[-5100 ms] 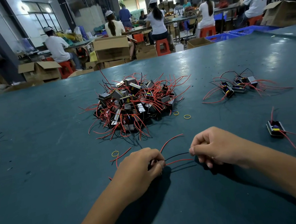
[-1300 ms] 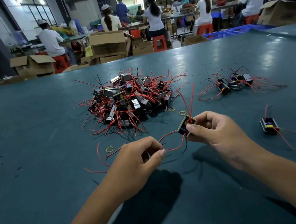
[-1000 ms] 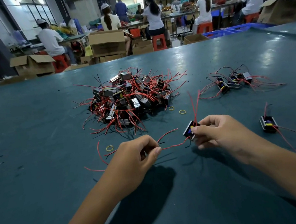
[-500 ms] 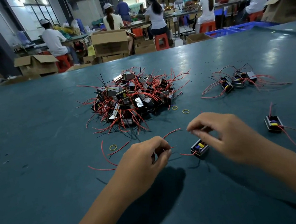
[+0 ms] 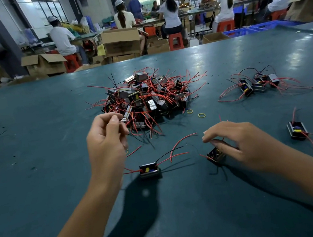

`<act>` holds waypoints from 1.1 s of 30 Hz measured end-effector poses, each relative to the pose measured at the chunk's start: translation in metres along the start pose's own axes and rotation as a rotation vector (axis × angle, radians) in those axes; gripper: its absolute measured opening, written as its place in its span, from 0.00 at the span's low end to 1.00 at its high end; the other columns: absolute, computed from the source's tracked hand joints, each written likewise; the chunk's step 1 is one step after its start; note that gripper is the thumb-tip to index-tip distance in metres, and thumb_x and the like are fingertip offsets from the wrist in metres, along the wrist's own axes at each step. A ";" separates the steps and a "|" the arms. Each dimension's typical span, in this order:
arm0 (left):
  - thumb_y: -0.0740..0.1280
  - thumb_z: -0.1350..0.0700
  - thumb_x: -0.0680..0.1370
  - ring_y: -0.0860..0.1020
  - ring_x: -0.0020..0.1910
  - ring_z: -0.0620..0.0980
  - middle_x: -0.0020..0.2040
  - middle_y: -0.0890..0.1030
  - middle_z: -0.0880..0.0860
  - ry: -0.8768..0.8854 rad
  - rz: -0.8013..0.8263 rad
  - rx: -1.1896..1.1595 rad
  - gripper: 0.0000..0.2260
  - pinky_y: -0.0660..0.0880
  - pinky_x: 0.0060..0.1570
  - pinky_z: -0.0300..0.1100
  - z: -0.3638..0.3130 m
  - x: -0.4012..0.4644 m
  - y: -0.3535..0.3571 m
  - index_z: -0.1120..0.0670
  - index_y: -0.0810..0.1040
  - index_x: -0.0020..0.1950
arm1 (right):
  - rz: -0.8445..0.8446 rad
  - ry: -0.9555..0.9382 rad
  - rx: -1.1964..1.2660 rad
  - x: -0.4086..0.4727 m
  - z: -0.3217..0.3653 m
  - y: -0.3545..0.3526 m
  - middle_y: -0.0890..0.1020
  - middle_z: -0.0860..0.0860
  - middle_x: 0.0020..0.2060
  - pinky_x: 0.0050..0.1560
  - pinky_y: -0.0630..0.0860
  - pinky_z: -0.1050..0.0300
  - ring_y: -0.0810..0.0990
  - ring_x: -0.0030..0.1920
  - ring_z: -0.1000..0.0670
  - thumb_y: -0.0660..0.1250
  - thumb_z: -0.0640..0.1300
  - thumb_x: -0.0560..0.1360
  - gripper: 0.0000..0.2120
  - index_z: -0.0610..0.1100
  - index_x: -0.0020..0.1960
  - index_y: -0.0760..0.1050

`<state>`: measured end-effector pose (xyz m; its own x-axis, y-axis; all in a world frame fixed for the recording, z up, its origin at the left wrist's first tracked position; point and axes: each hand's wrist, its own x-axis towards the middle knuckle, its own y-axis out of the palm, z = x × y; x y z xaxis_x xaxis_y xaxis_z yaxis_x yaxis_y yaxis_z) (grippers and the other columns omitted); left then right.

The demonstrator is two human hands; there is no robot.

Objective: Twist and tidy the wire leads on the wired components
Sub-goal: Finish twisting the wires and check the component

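A small, light component (image 5: 215,155) with thin, springy red leads is pinched on the bench (image 5: 32,118) by the right hand (image 5: 234,144), best taken by its rigid body, while the left hand (image 5: 105,139) hovers loosely curled, holding nothing visible.

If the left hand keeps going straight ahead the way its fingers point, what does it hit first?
Most likely the near edge of the big pile of wired components; the left hand seems raised just short of it, though depth is unclear.

component (image 5: 215,155) partly under right hand (image 5: 240,145), distant workers (image 5: 169,13) blurred
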<state>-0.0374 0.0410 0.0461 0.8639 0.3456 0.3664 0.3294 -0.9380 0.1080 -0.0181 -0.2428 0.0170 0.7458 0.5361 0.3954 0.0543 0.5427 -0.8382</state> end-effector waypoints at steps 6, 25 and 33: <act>0.61 0.61 0.82 0.67 0.27 0.45 0.31 0.74 0.49 0.082 0.103 0.076 0.07 0.65 0.27 0.36 0.001 -0.006 0.005 0.56 0.75 0.45 | 0.180 -0.081 -0.007 -0.002 -0.008 -0.016 0.79 0.60 0.55 0.76 0.55 0.62 0.73 0.64 0.62 0.67 0.43 0.73 0.10 0.50 0.54 0.77; 0.71 0.53 0.79 0.77 0.28 0.46 0.34 0.79 0.47 -0.059 0.834 0.360 0.03 0.73 0.26 0.39 0.034 -0.055 0.039 0.47 0.77 0.47 | 0.248 -0.187 -0.123 0.001 0.015 0.006 0.77 0.58 0.47 0.54 0.69 0.60 0.72 0.50 0.56 0.74 0.54 0.72 0.16 0.50 0.56 0.76; 0.71 0.51 0.78 0.77 0.29 0.45 0.34 0.81 0.48 0.104 0.728 0.561 0.04 0.77 0.33 0.46 0.033 -0.046 0.031 0.47 0.78 0.44 | 0.230 -0.146 -0.108 -0.001 0.017 0.005 0.74 0.59 0.47 0.52 0.73 0.59 0.71 0.50 0.57 0.74 0.56 0.70 0.20 0.50 0.58 0.74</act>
<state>-0.0549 -0.0029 0.0018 0.9010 -0.3532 0.2521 -0.1214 -0.7629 -0.6350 -0.0301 -0.2300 0.0188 0.6441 0.7284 0.2337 -0.0286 0.3282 -0.9442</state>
